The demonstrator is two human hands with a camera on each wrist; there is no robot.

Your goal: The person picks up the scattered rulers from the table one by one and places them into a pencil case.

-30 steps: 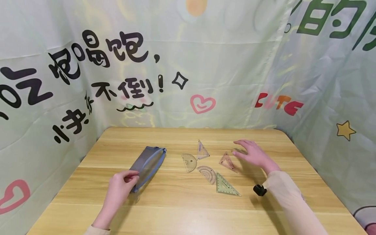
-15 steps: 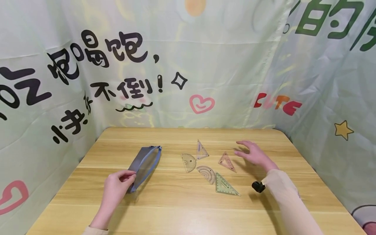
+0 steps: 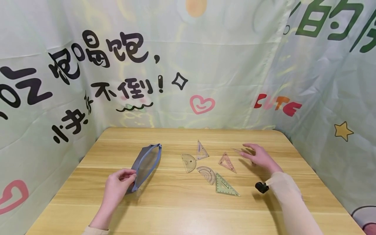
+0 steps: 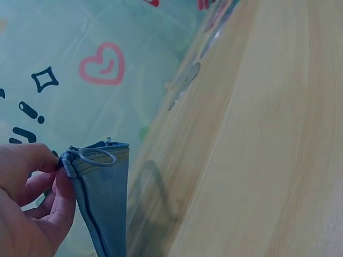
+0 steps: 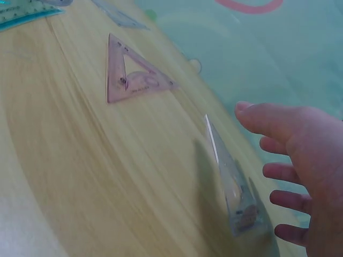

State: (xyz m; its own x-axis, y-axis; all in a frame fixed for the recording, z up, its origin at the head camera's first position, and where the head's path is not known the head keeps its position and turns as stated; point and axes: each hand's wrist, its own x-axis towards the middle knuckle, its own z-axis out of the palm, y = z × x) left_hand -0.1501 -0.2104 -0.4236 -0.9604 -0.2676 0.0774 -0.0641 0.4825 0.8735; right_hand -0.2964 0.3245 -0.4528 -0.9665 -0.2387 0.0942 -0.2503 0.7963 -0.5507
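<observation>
The left hand (image 3: 117,187) is pinching the near end of the blue pencil pouch (image 3: 145,164) — lying on the bench (image 3: 188,209), long axis pointing away and rightward — while the right hand (image 3: 259,156) is hovering, fingers spread, over a clear set square (image 5: 230,184).

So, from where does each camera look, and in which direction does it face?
Head: above, facing forward and down at the table; shows both hands and sleeves.
Left wrist: beside the left hand, facing the pencil pouch it pinches.
Right wrist: low, facing the pink triangle; right hand shows.
Shared: head view also shows pouch and pink triangle.
</observation>
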